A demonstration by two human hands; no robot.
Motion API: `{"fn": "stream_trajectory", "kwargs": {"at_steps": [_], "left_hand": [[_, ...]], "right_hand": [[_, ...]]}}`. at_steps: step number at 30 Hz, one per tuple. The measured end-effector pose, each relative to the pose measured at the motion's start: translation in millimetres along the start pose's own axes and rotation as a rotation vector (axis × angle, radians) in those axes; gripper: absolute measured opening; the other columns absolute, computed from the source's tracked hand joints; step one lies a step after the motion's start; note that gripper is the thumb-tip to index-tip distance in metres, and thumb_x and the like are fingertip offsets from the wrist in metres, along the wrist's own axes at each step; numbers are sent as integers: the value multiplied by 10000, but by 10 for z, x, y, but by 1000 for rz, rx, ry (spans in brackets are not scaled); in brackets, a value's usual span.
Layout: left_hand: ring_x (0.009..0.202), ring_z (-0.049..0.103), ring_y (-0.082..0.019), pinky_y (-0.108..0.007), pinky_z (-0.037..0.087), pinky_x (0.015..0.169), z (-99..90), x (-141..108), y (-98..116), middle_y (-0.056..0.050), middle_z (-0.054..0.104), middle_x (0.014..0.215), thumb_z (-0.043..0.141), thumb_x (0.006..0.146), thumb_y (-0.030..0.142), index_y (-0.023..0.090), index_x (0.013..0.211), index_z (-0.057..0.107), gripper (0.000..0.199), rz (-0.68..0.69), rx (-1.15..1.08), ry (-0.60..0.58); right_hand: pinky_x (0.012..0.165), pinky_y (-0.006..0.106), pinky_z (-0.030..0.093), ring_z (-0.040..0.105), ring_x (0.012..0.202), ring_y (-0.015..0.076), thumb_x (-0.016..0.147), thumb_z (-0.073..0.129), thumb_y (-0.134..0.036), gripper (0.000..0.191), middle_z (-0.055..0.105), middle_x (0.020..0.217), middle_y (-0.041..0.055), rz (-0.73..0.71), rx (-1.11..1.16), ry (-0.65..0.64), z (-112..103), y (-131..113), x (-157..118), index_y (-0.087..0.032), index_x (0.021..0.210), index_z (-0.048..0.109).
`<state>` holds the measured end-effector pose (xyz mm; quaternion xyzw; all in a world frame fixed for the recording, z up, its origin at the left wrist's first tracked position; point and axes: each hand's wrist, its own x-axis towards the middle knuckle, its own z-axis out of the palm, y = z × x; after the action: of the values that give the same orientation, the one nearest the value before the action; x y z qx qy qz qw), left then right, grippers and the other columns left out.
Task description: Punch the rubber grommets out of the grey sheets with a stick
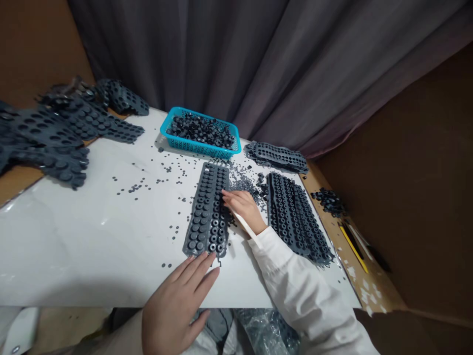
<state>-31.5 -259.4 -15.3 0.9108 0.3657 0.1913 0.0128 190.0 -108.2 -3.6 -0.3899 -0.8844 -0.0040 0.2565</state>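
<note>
A dark grey rubber sheet (pixel 201 229) with rows of round raised caps lies in front of me on the white table. My left hand (pixel 181 298) rests flat with its fingers stretched out, fingertips at the sheet's near edge. Over the sheet's right side, my right hand (pixel 244 207) is closed around a thin white stick-like tool (pixel 248 229). Its tip is hidden by the fingers near the caps. In the near part of the right-hand column, several caps show ring-shaped tops with holes. Small dark discs (pixel 244 186) are heaped just beyond my right hand.
A blue basket (pixel 201 146) full of small dark rubber pieces stands at the back. Stacked sheets lie to the right (pixel 295 217) and back right (pixel 277 157); more sheets (pixel 66 128) pile up at the left. A yellow pen-like tool (pixel 354 246) lies on the right ledge.
</note>
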Motion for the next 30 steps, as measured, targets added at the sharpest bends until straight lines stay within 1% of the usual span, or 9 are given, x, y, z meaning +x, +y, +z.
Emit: {"fn": "stream_trajectory", "kwargs": {"at_steps": [2,4,7,9,14,19,22,25,30], "left_hand": [[1266,428,-227,-380,404,982,-6,-4,5,-55,439,1416,528,735,206,206,1282,487,549,-8,-5,1],[1262,431,-230,-378,401,983,-8,-11,11,-51,437,1418,528,740,202,209,1281,486,543,-15,-11,4],[1258,435,-237,-377,395,993,-2,-20,14,-47,429,1424,532,741,201,208,1286,478,548,-19,-28,-4],[1260,433,-240,-377,396,994,2,-22,10,-47,420,1431,535,746,206,209,1293,471,552,-20,-37,-19],[1259,434,-232,-387,409,984,-6,-12,9,-56,431,1422,532,734,204,205,1296,469,565,-12,-31,-20],[1268,422,-232,-382,397,994,-7,-28,24,-57,423,1428,533,731,194,198,1289,476,560,-15,-19,-19],[1274,413,-233,-379,387,998,-3,-37,22,-50,406,1440,533,737,196,206,1297,471,564,-17,-21,-17],[1273,413,-228,-377,385,997,3,-32,12,-39,411,1437,531,743,201,217,1306,462,567,-25,-26,-6],[1270,418,-239,-385,391,995,11,-31,7,-49,399,1445,535,754,226,209,1303,464,554,-18,-20,-32]], "right_hand": [[823,392,464,616,995,221,940,467,-275,172,674,1159,89,72,13,78,-12,19,30,-201,963,621],[861,391,468,606,1021,214,933,475,-284,159,681,1143,83,122,104,108,-31,9,48,-211,960,615],[924,399,461,571,1094,206,915,507,-285,122,682,1142,69,129,271,66,-49,-42,39,-225,953,605],[942,412,455,554,1121,209,906,523,-281,100,680,1148,63,127,326,32,-44,-73,17,-231,942,602],[933,427,446,558,1124,214,920,497,-299,128,690,1126,54,137,294,-16,1,-80,-8,-240,956,605],[875,398,439,590,1067,219,939,474,-309,178,687,1136,56,65,95,-72,38,27,62,-228,969,630],[847,406,448,600,1025,234,942,460,-295,191,669,1169,72,109,15,13,37,114,113,-214,964,632],[885,411,457,588,1040,228,931,475,-293,171,671,1159,73,185,91,117,20,141,136,-218,984,619],[962,426,443,543,1132,212,919,501,-308,138,672,1160,57,148,316,30,24,51,105,-237,967,610]]}}
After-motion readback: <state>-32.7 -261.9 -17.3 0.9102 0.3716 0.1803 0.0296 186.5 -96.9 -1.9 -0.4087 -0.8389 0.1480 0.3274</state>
